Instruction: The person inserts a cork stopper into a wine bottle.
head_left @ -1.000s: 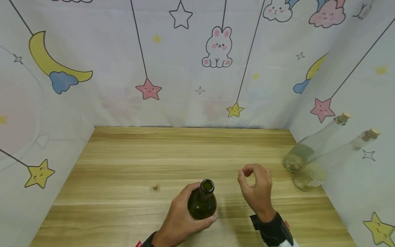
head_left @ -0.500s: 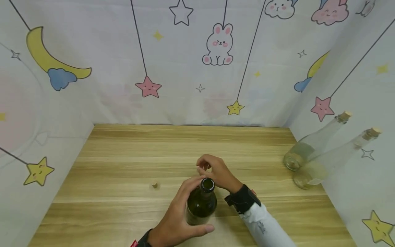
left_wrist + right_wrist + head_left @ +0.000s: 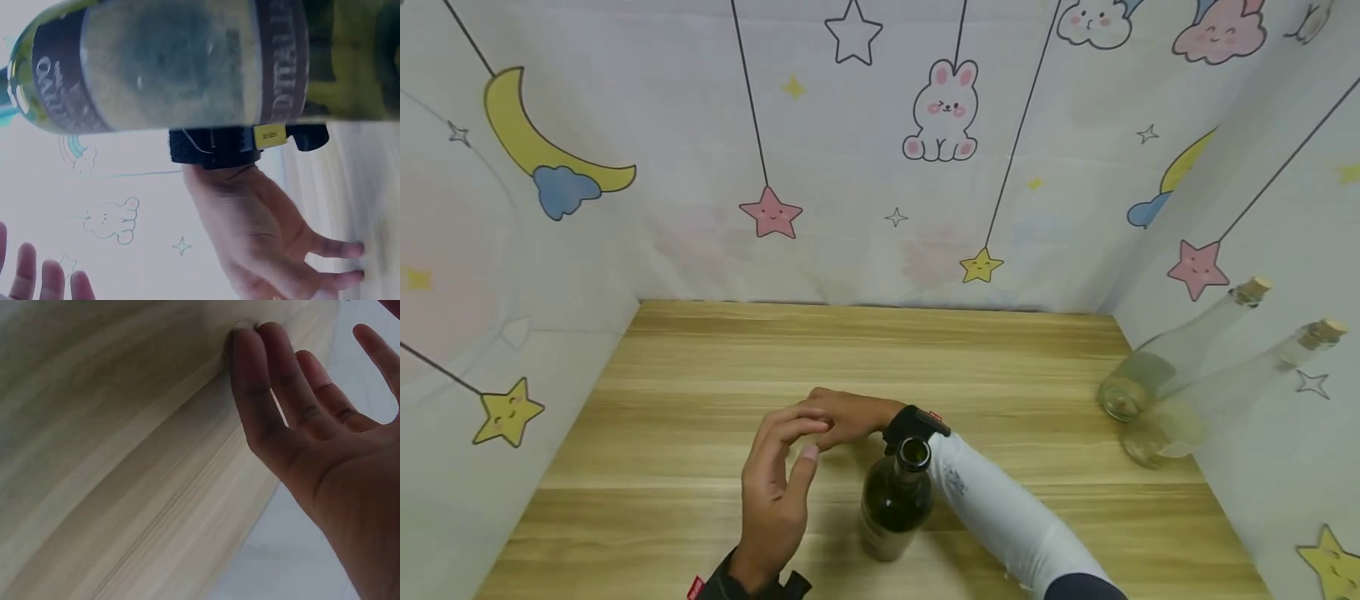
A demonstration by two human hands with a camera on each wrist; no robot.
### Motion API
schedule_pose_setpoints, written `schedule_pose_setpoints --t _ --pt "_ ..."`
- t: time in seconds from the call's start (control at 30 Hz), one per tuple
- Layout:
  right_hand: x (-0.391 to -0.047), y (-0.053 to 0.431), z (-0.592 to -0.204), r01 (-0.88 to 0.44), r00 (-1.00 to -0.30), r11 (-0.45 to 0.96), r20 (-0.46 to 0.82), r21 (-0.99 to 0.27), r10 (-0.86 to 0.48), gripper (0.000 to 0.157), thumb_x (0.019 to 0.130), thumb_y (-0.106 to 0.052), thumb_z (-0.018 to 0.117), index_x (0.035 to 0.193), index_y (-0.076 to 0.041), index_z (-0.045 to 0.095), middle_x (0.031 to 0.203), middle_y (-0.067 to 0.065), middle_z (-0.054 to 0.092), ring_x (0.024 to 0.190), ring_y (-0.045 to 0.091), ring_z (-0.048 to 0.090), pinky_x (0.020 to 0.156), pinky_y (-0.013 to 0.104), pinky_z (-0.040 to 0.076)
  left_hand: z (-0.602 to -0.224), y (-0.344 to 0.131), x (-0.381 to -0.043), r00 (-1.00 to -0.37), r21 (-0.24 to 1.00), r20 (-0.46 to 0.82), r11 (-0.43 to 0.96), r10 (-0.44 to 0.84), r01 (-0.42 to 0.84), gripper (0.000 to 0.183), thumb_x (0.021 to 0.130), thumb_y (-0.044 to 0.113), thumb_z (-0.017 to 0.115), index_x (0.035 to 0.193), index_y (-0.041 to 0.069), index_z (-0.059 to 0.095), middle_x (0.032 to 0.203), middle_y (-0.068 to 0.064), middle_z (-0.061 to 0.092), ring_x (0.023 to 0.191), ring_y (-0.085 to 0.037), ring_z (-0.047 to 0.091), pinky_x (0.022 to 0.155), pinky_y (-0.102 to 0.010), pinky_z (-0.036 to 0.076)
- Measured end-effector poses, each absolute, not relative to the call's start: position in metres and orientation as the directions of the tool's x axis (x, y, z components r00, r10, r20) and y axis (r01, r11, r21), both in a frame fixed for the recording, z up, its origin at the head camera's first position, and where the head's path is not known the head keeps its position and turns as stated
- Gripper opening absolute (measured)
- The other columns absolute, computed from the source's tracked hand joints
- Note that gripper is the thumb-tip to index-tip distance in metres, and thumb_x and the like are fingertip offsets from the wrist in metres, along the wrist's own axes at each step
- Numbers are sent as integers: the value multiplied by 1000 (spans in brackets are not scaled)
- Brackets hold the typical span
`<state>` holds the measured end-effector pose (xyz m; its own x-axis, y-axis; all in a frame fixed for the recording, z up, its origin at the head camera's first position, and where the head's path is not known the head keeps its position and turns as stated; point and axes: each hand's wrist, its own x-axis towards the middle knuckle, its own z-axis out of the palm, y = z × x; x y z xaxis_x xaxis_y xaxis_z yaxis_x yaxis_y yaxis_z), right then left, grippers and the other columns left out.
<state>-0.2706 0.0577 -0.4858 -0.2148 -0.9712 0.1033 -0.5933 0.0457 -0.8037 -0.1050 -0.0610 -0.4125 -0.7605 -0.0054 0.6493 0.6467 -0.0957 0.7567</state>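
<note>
An uncorked dark green glass bottle (image 3: 895, 500) stands upright on the table; in the left wrist view its label (image 3: 169, 62) is pale with dark bands. My left hand (image 3: 775, 492) is left of the bottle, apart from it, fingers loosely bent around nothing. Reaching left behind the bottle, my right hand (image 3: 846, 417) has its fingertips (image 3: 253, 353) right at the tabletop. The left wrist view shows two of its digits stretched toward the wood with a gap between them. The small cork seen there earlier is hidden behind the hands in the head view.
Two clear glass bottles, a rear one (image 3: 1180, 358) and a front one (image 3: 1217, 408), both corked, stand at the right side of the wooden table (image 3: 700, 358). A white printed cloth (image 3: 865, 167) walls the back and sides.
My left hand has let go of the green bottle and moved left. My right hand has swung from the right side across behind the bottle, to where the small cork lay.
</note>
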Motion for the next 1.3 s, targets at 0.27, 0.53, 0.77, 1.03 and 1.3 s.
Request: schedule_pose_setpoints --t 0.27,0.53,0.77,1.03,1.3 --pt "-274 58 -493 -644 -388 367 -127 -671 -913 24 92 -24 74 111 -10 71 103 -1 59 89 5 50 74 17 42 -412 -65 -104 -770 764 637 -101 -40 637 29 91 -28 39 111 -18 57 118 -31 51 117 -23 54 100 -21 45" --pt "-271 50 -493 -637 -387 338 -92 -693 -918 22 92 -18 74 109 -5 69 102 8 63 86 6 53 72 15 43 -411 -64 -101 -786 781 616 -87 -56 619 28 89 -30 39 109 -20 57 117 -28 53 117 -20 53 98 -20 45" --pt "-268 39 -496 -649 -442 390 -93 -653 -892 15 95 -19 69 105 -7 69 97 4 67 85 4 57 73 14 46 -412 -64 -100 -776 770 626 -101 -75 630 27 89 -29 40 108 -19 57 116 -27 54 116 -23 53 102 -21 43" --pt "-269 51 -492 -649 -470 373 -36 -663 -882 6 94 -17 71 100 -15 72 98 -2 68 88 3 61 77 16 52 -415 -60 -100 -780 775 623 -90 -56 625 26 91 -29 40 108 -20 57 115 -26 55 115 -22 54 101 -20 44" --pt "-259 101 -435 -528 -625 318 107 -788 -773 11 93 -14 71 101 -9 67 88 1 69 78 8 66 77 25 58 -418 -56 -104 -801 799 599 -44 -23 599 28 93 -26 42 111 -13 60 111 -29 56 114 -25 56 104 -19 43"
